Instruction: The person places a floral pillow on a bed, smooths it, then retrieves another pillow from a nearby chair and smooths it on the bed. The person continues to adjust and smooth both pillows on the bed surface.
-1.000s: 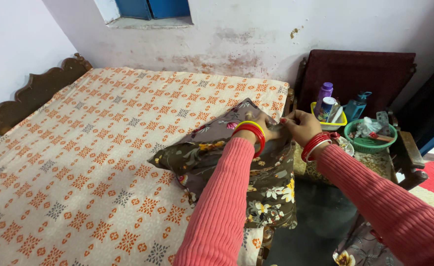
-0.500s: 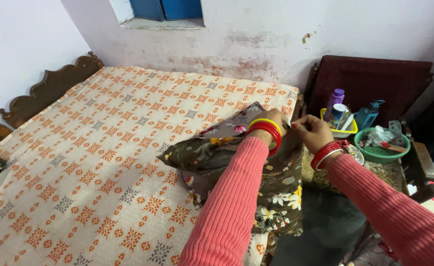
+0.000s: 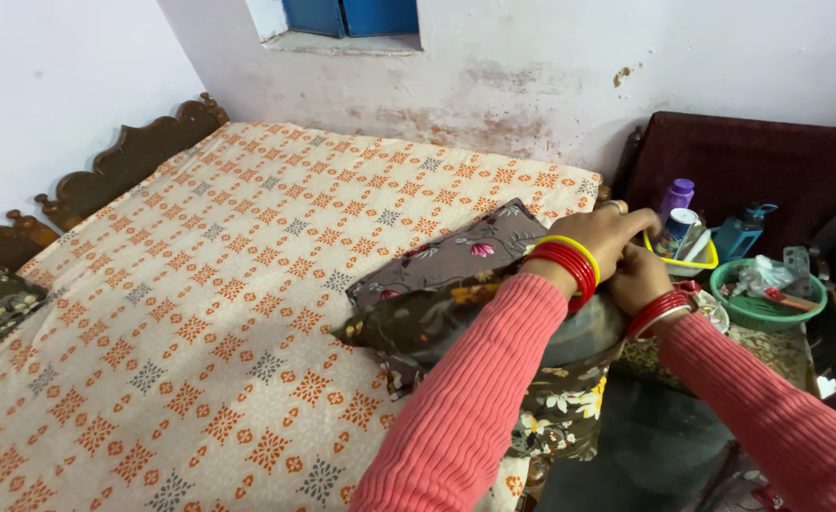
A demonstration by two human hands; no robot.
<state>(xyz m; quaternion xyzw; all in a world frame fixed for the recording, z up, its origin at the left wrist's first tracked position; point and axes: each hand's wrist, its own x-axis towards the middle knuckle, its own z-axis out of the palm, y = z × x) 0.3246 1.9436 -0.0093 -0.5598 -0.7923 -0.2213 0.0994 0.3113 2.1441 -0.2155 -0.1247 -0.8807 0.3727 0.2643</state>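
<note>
Hands both clamped on brown floral pillow (image 3: 456, 284) at bed (image 3: 200, 313) edge: left hand (image 3: 603, 237) on top, right hand (image 3: 638, 277) beneath. Judged soft, light; corner hold suits.

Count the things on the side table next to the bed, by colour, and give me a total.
Purple-capped bottle: 1
Blue bottle: 1
Yellow tub: 1
Green basket: 1
Total: 4
Small items inside the tub and the basket are too jumbled to count.
</note>
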